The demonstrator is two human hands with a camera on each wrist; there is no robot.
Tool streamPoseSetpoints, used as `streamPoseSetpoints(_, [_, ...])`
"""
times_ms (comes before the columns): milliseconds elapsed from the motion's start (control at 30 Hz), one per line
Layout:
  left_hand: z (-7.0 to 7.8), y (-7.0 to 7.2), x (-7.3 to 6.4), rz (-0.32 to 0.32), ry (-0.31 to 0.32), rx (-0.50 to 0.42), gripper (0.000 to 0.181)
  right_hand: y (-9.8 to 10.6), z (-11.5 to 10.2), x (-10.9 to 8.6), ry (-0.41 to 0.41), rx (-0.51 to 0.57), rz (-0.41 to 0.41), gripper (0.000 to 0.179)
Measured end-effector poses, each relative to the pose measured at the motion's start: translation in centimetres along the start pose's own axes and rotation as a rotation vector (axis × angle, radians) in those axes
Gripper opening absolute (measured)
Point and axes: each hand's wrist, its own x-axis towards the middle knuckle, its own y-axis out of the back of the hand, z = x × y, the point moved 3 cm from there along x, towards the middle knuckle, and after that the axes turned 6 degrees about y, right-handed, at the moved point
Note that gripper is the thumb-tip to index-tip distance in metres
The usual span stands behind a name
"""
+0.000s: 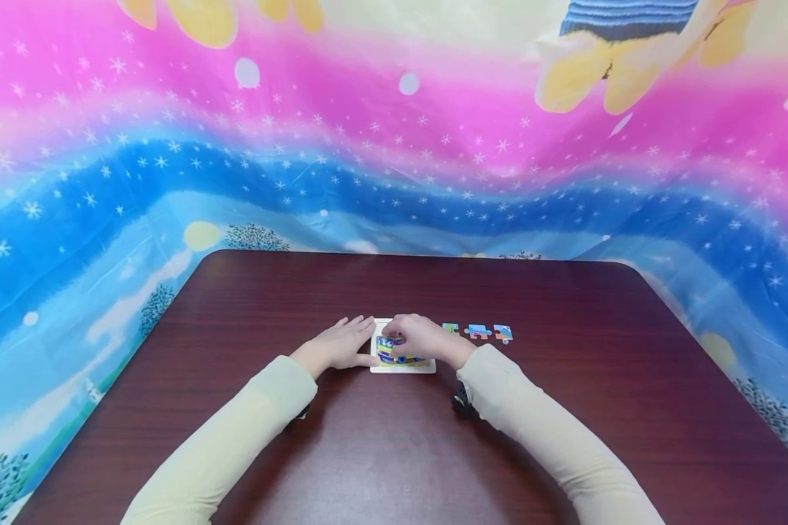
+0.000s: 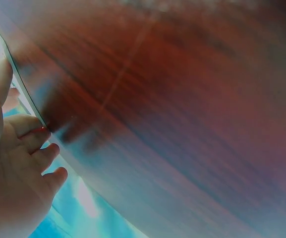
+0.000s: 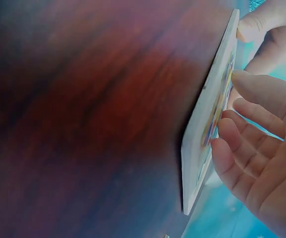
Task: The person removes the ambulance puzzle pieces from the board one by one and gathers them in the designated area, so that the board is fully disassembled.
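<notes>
A small jigsaw puzzle board (image 1: 403,369) with a white frame lies on the table, its bright blue and yellow picture partly covered by a hand. At its left edge my left hand (image 1: 341,344) rests with fingers straight, the thumb along the lower left corner. My right hand (image 1: 423,339) is over the board with bent fingers. In the right wrist view, its thumb (image 3: 261,91) and fingertips (image 3: 222,148) meet the picture's surface, spread apart. I cannot tell whether a piece is between them. The left wrist view shows mostly tabletop, with the left hand (image 2: 19,168) at the side.
Right of the board lie loose jigsaw pieces: a green one (image 1: 450,328), a blue and pink one (image 1: 478,332) and a blue and orange one (image 1: 503,333). The dark wooden table (image 1: 381,452) has a patterned cloth (image 1: 394,146) hanging behind it.
</notes>
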Motion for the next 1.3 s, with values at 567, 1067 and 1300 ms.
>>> streamPoseSetpoints(567, [-0.03,0.05,-0.04,0.0,0.003,-0.006,0.078,-0.13,0.01,-0.04,-0.047,0.019,-0.015,0.037])
streamPoseSetpoints(1067, [0.0,0.05,-0.17,0.002,-0.008,-0.014,0.078,0.11,0.04,0.26,-0.023,0.026,0.004,0.028])
streamPoseSetpoints(1300, [0.02,0.15,-0.19,0.006,-0.005,-0.012,0.079,-0.02,0.12,0.43,-0.047,0.004,-0.012,0.033])
